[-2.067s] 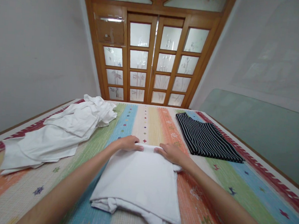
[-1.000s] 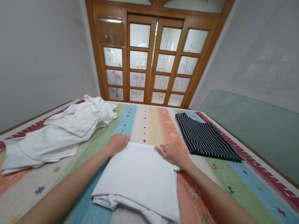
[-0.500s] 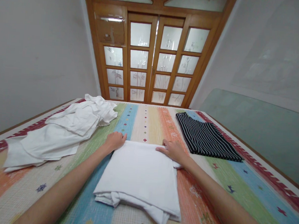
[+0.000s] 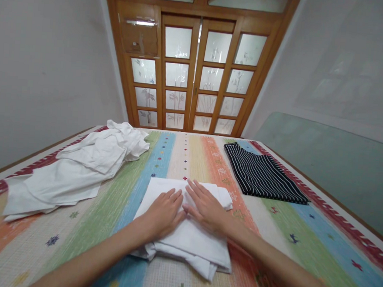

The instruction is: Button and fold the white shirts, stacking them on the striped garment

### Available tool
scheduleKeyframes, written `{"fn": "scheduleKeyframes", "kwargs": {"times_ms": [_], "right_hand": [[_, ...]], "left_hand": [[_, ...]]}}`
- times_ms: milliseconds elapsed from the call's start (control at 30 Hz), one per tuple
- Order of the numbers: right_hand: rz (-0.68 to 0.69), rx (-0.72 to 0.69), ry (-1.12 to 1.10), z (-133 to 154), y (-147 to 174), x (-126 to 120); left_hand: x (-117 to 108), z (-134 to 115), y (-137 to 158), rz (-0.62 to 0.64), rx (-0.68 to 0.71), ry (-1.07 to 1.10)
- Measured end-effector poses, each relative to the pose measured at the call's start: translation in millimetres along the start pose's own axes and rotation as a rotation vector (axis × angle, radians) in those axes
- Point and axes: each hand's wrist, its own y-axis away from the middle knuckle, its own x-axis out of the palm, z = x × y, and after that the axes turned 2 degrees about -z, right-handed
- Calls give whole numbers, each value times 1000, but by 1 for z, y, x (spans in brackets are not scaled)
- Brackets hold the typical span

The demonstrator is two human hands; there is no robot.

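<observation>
A white folded garment (image 4: 191,242) lies in front of me, with a loose fold showing along its near edge and a small flap at its far right corner. Flat on top of it rests my left hand (image 4: 165,211), fingers stretched out. Beside it, my right hand (image 4: 206,208) also lies on the cloth with fingers extended, and the two thumbs nearly meet near the middle. Neither hand grips anything. Parts of the garment are hidden under my hands and wrists.
A crumpled pile of white clothes (image 4: 85,166) lies at the left. On the right is a folded black garment with white stripes (image 4: 264,172). Everything sits on a colourful striped cover (image 4: 100,224). Wooden doors with glass panes (image 4: 196,74) stand beyond, between pale walls.
Both hands have let go of the garment's far corners and moved inward and nearer, onto its top. The garment's near left edge has drawn in slightly.
</observation>
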Motion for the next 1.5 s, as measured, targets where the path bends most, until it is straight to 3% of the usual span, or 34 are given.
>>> {"fn": "scheduleKeyframes", "kwargs": {"times_ms": [167, 467, 667, 767, 967, 1067, 1333, 1500], "right_hand": [[195, -70, -123, 17, 24, 11], [270, -114, -135, -1, 42, 3], [286, -77, -104, -2, 58, -6], [241, -20, -67, -3, 64, -3], [97, 284, 103, -11, 69, 19], [39, 333, 148, -20, 66, 26], [190, 127, -25, -61, 36, 15], [246, -44, -185, -78, -3, 15]], "left_hand": [[28, 6, 18, -43, 40, 47], [11, 25, 30, 106, 131, 143], [7, 47, 46, 83, 142, 121], [4, 50, 51, 74, 141, 119], [2, 44, 56, 114, 126, 106], [2, 38, 60, 107, 148, 94], [-8, 2, 72, 139, 275, 171], [-14, -27, 59, 174, 431, 262]]}}
